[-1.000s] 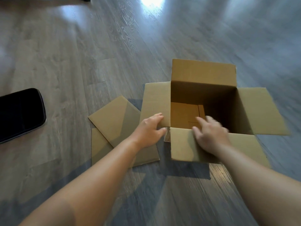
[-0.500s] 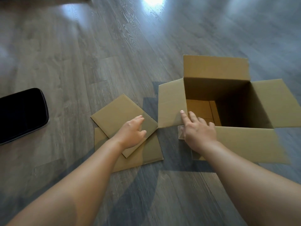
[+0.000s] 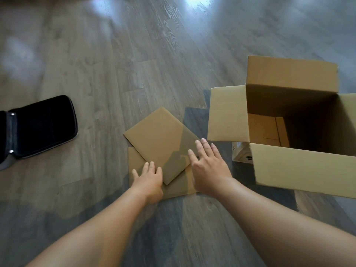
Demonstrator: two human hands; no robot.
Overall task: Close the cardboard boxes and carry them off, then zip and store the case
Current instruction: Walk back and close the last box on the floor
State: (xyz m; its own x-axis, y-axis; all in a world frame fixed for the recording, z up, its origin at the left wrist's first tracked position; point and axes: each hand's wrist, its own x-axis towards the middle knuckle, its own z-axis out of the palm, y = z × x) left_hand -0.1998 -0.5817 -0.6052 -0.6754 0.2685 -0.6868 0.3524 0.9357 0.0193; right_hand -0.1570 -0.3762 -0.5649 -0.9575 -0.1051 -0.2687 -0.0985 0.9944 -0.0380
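Now both hands low at centre, over two flat brown cardboard sheets stacked crookedly on grey wood-plank floor. Left hand at 6 o'clock edge of sheets, fingers straight, spread, lying on lower sheet, gripping nothing. Right hand at 4 o'clock corner of upper sheet, fingers straight, splayed, holding nothing; contact unclear. Open brown cardboard box at 3 o'clock, four flaps out. Black soft zip case lies unzipped at 9 o'clock, well apart.
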